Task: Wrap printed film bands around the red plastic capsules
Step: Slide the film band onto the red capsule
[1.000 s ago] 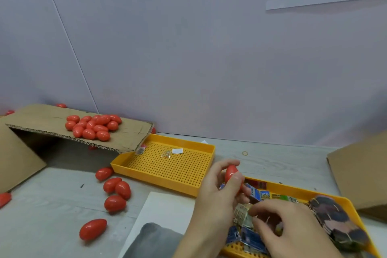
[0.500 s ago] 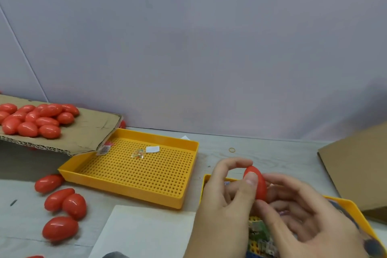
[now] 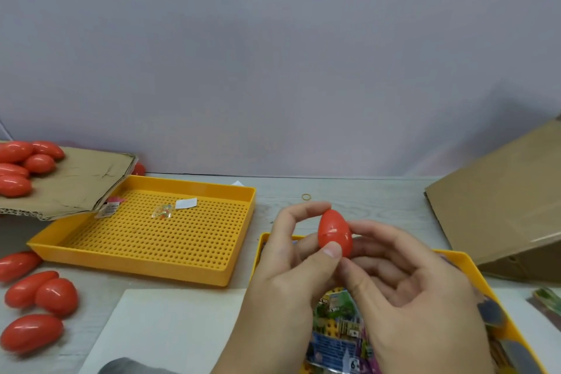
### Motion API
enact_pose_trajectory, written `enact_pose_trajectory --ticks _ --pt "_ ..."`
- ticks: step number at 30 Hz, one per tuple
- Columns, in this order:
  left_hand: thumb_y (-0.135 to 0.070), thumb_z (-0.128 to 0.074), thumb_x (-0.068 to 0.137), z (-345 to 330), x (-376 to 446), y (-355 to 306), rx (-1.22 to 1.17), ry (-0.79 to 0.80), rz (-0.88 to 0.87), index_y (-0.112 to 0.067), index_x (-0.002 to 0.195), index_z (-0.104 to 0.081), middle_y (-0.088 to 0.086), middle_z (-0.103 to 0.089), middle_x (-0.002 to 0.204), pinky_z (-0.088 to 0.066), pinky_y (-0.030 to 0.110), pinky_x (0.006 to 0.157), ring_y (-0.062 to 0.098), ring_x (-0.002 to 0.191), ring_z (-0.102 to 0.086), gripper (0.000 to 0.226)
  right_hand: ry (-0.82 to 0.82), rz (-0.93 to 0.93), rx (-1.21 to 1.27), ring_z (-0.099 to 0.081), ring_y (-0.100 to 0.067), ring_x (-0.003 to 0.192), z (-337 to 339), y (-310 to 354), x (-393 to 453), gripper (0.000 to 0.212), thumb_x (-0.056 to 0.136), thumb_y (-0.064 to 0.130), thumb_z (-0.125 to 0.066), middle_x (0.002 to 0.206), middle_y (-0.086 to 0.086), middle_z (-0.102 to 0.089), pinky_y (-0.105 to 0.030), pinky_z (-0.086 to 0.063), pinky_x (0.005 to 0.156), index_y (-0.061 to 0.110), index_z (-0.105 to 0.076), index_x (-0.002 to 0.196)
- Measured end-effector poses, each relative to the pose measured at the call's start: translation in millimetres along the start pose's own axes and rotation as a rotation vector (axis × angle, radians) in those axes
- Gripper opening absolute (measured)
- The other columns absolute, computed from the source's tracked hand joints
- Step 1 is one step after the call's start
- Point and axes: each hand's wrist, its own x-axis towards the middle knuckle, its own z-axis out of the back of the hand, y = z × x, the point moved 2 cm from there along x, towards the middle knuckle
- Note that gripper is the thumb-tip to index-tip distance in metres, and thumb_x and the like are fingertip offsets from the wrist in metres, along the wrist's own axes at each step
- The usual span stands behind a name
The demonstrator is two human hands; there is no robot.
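Nearest the viewer, at the table's [image 3: 349,191] front edge, a white sheet [image 3: 170,328] lies flat, with a grey rounded shape [image 3: 127,367] just overlapping its near edge. To its right, two bare hands meet above a yellow tray [image 3: 461,261] that sits at the front right of the table and holds a heap of printed film bands [image 3: 337,331] in green, blue and purple. The left hand [image 3: 285,282] pinches a red capsule [image 3: 334,233] between its thumb and forefinger, holding it upright with the narrow end up, above the far edge of that tray. The right hand [image 3: 416,304] has its fingers curled around the capsule's right side, touching it; whether a band sits between the fingers cannot be told. At the table's front left, four loose red capsules [image 3: 33,307] lie on the bare surface, three close together and one near the left edge. Farther back, left of centre, a second yellow tray [image 3: 212,264] with a perforated floor holds a small white slip [image 3: 186,203] and a small clear packet [image 3: 162,211]. A cardboard flap [image 3: 79,188] overhangs that tray's far left corner and carries more red capsules [image 3: 18,167] at the left edge. A small rubber ring [image 3: 307,197] lies near the table's back edge. A cardboard box [image 3: 504,200] stands tilted at the right edge. A pale wall [image 3: 273,55] rises behind.
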Motion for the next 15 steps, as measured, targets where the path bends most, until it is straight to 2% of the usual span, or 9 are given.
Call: enact_pose_trajectory --ticks 3,5,7,10,13,15 --pt "-0.027 -0.075 0.065 -0.2 0.1 -0.8 0.08 -0.039 -0.063 -0.027 0.099 -0.071 0.006 -0.075 0.102 -0.059 0.035 0.081 0.024 0.098 -0.072 0.034 -0.013 0.029 -0.034 -0.073 -0.018 0.071 1.1 -1.2 -0.6 0.041 0.068 0.007 -0.08 0.083 -0.001 -0.074 -0.022 -0.058 0.061 0.035 -0.073 0.097" --pt "-0.034 -0.078 0.065 0.9 0.6 -2.6 0.177 -0.079 -0.113 -0.031 0.096 -0.074 0.002 -0.074 0.1 -0.058 0.031 0.075 0.019 0.092 -0.073 0.031 -0.016 0.042 -0.067 -0.073 -0.018 0.074 1.5 -1.4 -0.3 0.042 0.069 0.007 -0.082 0.085 -0.001 -0.074 -0.024 -0.059 0.061 0.036 -0.072 0.097" --pt "-0.028 -0.075 0.07 3.0 1.8 -3.8 0.214 -0.095 -0.135 -0.032 0.096 -0.075 0.002 -0.075 0.097 -0.057 0.025 0.073 0.018 0.089 -0.073 0.026 -0.026 0.05 -0.077 -0.074 -0.019 0.077 2.2 -1.2 -0.1 0.043 0.068 0.006 -0.083 0.088 0.0 -0.074 -0.024 -0.059 0.061 0.036 -0.073 0.097" --pt "-0.022 -0.069 0.074 4.4 2.5 -4.6 0.175 -0.092 -0.107 -0.03 0.1 -0.075 0.008 -0.076 0.096 -0.057 0.025 0.076 0.022 0.093 -0.074 0.028 -0.055 0.067 -0.069 -0.073 -0.021 0.08 3.7 0.9 0.5 0.039 0.063 0.018 -0.082 0.089 0.0 -0.075 -0.026 -0.059 0.062 0.034 -0.073 0.098" --pt "-0.015 -0.071 0.078 1.0 1.9 -6.3 0.126 -0.099 -0.083 -0.023 0.099 -0.075 0.016 -0.076 0.091 -0.056 0.026 0.074 0.027 0.089 -0.074 0.023 -0.07 0.085 -0.115 -0.07 -0.02 0.079 6.7 -1.0 1.0 0.047 0.065 0.003 -0.086 0.089 0.001 -0.074 -0.025 -0.057 0.06 0.034 -0.073 0.098" --pt "-0.011 -0.074 0.081 -2.2 0.6 -6.5 0.092 -0.101 -0.045 -0.018 0.095 -0.075 0.019 -0.075 0.089 -0.057 0.025 0.071 0.028 0.087 -0.074 0.016 -0.077 0.106 -0.181 -0.067 -0.018 0.08 7.9 0.8 1.2 0.049 0.064 0.004 -0.088 0.09 0.004 -0.071 -0.022 -0.053 0.057 0.036 -0.073 0.098"
